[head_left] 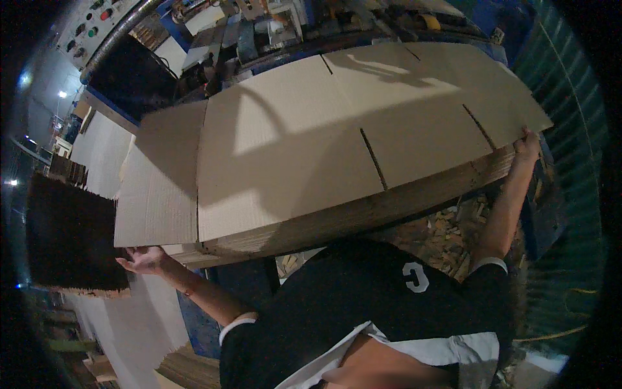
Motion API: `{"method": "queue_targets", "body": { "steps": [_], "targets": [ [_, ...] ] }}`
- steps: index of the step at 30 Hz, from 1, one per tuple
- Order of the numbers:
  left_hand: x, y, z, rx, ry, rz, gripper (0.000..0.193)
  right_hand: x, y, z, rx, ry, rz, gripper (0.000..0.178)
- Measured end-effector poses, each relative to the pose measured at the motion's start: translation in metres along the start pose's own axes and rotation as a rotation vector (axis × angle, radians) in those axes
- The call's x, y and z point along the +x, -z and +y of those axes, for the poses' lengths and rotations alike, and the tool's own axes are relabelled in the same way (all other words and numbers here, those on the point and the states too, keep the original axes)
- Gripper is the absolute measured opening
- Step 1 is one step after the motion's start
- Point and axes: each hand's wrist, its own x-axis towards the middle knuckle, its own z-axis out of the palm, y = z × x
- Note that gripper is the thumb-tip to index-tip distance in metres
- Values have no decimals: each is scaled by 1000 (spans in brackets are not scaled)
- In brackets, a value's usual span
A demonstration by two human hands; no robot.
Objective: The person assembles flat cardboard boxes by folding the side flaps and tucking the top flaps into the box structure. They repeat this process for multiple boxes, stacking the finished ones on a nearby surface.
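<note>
A wide slotted cardboard sheet (278,149) lies on top of a thick stack of cardboard sheets (337,217) in front of me. It has dark slots cut along both long sides and creases across it. At its near left corner, my left hand (146,260) is turned palm up with fingers apart, some fingertips partly hidden at the edge. My right hand (528,144) pinches the sheet's near right corner, fingers closed round the edge. Both arms are spread wide.
A machine (259,42) with metal parts stands just beyond the stack. A control panel (87,29) with buttons is at the far left. Another dark cardboard stack (78,236) stands on the left. Cardboard scraps (450,240) litter the floor; a green corrugated wall (576,168) runs along the right.
</note>
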Motion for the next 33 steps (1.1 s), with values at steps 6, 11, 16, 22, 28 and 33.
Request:
{"method": "queue_targets", "body": {
  "steps": [6,11,16,22,28,33],
  "targets": [
    [-37,25,-29,705,117,-347,36,-130,-32,-75,-12,386,-370,46],
    [-113,-21,-13,1034,181,-575,35,-252,-26,-47,-703,802,-706,22],
    [-180,-82,-48,1471,-28,-1399,45,-261,-42,-13,-968,1129,-1311,31],
    [-181,-99,-65,1644,-370,-1770,47,-233,-67,-3,-988,1120,-1477,36],
    [-147,-107,-114,1489,-375,-1638,64,-180,-125,31,-1107,1088,-1498,60],
    [-102,-123,-187,1452,-458,-1561,74,-157,-199,51,-1245,1193,-1505,71]
  ]
}}
